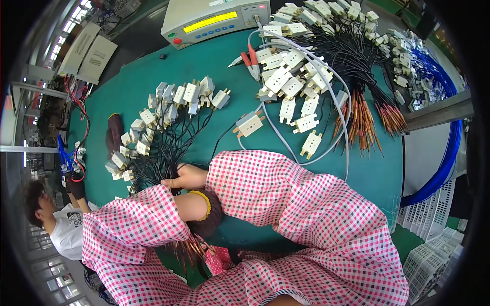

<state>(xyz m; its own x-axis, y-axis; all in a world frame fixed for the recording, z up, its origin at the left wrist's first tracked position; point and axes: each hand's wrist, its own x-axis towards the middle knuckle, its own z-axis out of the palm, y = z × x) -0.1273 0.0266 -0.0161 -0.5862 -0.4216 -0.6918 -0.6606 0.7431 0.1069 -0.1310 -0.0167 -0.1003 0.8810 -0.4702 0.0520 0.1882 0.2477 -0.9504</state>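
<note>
My right hand (190, 177), bare, is closed round a bundle of black cables (168, 153). White and grey connector blocks (191, 93) fan out from the bundle's far end, left of the middle of the green mat. Crossing nearer to me is my left hand (208, 219), in a dark brown glove with a yellow cuff; its fingers are hidden. Reddish-brown wire ends (191, 250) show below my left forearm, close to my body. One single connector (249, 124) on a black cable lies beyond my right sleeve.
A tester (212, 23) with a lit yellow display stands at the back. Red-handled clips (251, 64) and a grey lead lie beside a large connector pile (293, 76). Blue cables (444, 168) hang at right. A brown glove (114, 133) lies left; a co-worker (66, 224) sits beyond.
</note>
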